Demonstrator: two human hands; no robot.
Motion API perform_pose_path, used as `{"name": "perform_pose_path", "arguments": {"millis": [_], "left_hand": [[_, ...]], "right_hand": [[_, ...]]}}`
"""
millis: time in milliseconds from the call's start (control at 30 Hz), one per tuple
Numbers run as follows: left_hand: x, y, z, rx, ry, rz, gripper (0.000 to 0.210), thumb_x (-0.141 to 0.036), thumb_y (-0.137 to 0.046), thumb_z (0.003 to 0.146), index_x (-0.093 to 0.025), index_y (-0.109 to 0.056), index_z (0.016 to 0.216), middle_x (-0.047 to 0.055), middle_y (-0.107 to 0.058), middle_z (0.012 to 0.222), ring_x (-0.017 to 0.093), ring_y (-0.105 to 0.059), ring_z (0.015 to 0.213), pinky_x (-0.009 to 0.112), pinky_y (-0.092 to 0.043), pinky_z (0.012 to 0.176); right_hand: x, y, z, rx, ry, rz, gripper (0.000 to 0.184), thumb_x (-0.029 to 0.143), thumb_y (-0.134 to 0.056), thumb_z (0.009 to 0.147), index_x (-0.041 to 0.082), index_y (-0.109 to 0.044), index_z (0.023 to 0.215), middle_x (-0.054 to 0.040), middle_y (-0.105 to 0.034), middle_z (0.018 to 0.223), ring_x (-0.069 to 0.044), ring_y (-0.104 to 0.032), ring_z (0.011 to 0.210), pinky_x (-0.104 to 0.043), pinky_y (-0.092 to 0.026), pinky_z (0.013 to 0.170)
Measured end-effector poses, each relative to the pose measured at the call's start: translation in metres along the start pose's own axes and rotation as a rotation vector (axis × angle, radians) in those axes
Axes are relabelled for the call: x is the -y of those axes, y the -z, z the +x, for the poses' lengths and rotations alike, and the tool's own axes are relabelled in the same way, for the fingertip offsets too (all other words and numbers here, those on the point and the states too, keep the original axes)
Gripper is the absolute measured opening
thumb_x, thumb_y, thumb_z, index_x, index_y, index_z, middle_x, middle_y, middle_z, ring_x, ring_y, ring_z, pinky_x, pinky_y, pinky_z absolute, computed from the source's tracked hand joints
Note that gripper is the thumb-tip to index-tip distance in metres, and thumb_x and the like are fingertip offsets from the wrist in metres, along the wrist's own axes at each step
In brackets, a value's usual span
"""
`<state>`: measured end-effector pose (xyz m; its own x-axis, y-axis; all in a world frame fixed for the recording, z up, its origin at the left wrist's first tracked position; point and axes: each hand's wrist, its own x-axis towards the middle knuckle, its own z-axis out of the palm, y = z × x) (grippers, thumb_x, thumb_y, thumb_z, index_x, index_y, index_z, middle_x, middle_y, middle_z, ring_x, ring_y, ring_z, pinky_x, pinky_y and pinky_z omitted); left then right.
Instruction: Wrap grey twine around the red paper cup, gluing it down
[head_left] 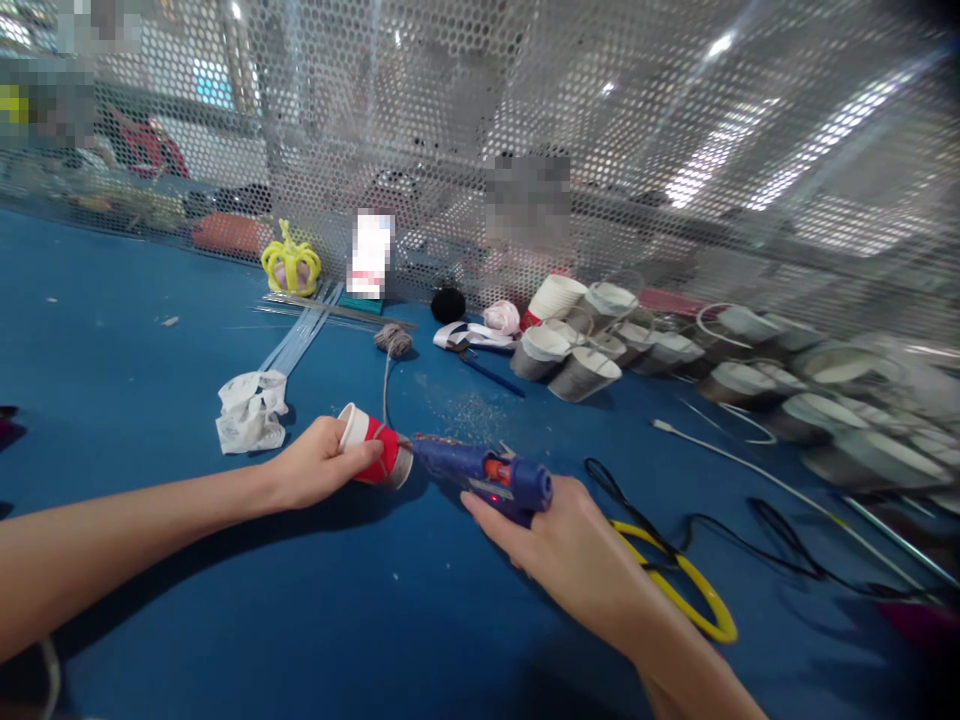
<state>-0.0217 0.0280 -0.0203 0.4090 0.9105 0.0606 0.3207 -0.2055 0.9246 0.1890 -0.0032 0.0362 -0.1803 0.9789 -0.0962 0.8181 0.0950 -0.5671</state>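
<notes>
My left hand (319, 460) is closed round a red and white paper cup (362, 437) that lies tilted on its side. Grey yarn is wound about the cup's base end, and a strand runs from it up to a small ball of grey yarn (394, 341). In my right hand (555, 545) is a blue hot glue gun (480, 468) with a small red light on it. The gun's nozzle points left and sits at the yarn-covered end of the cup; whether it touches cannot be made out.
Several grey-wrapped cups (585, 375) crowd the right side. A crumpled white wrapper (252, 412) lies left, near clear glue sticks (300, 335). Behind are a yellow crown-shaped piece (291, 262), a lit phone (371, 255) and perforated metal mesh (450, 100). Black cable (780, 545) and a yellow ring (701, 610) lie right.
</notes>
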Motion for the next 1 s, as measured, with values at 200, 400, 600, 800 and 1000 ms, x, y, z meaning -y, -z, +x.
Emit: {"name": "perform_pose_path", "arguments": {"millis": [200,400,600,800,1000], "left_hand": [[0.0004,0.0009,-0.0001,0.004,0.024,-0.010,0.033,-0.034,-0.038,0.079,-0.011,-0.054,0.061,-0.003,-0.043,0.055,0.008,-0.036,0.051,0.018,-0.032,0.048],[0.0005,0.0001,0.0005,0.012,0.035,-0.035,0.035,-0.036,-0.038,0.079,-0.010,-0.060,0.070,-0.001,-0.051,0.060,0.009,-0.042,0.055,0.019,-0.036,0.053],[0.0006,0.0003,0.0005,-0.013,0.016,-0.010,0.034,-0.034,-0.038,0.079,-0.011,-0.054,0.060,-0.002,-0.044,0.053,0.008,-0.035,0.050,0.018,-0.031,0.047],[0.0000,0.0001,0.0016,-0.001,0.035,-0.061,0.034,-0.035,-0.039,0.080,-0.010,-0.059,0.068,0.001,-0.054,0.059,0.009,-0.044,0.054,0.019,-0.037,0.052],[-0.0017,0.0001,0.0018,0.007,0.086,-0.176,0.035,-0.035,-0.042,0.079,-0.009,-0.064,0.076,0.004,-0.063,0.069,0.012,-0.052,0.061,0.021,-0.041,0.059]], "right_hand": [[0.0007,0.0003,-0.0016,-0.024,-0.003,-0.002,0.027,0.033,-0.052,0.070,0.020,-0.038,0.052,0.0064,-0.039,0.036,-0.007,-0.034,0.032,-0.019,-0.027,0.031],[0.0004,-0.0003,-0.0017,-0.024,-0.015,0.026,0.027,0.033,-0.054,0.069,0.020,-0.038,0.051,0.0073,-0.037,0.036,-0.006,-0.031,0.030,-0.019,-0.025,0.030],[0.0022,-0.0006,0.0008,-0.038,0.019,-0.011,0.026,0.032,-0.050,0.071,0.019,-0.040,0.051,0.0052,-0.043,0.038,-0.008,-0.040,0.035,-0.021,-0.034,0.037],[0.0031,-0.0007,-0.0021,-0.046,0.047,-0.016,0.027,0.031,-0.051,0.071,0.020,-0.038,0.051,0.0064,-0.039,0.037,-0.008,-0.036,0.034,-0.021,-0.031,0.035],[0.0023,0.0005,-0.0029,-0.034,0.093,-0.029,0.021,0.031,-0.052,0.071,0.019,-0.042,0.056,0.0060,-0.039,0.044,-0.007,-0.032,0.038,-0.020,-0.031,0.037]]}}
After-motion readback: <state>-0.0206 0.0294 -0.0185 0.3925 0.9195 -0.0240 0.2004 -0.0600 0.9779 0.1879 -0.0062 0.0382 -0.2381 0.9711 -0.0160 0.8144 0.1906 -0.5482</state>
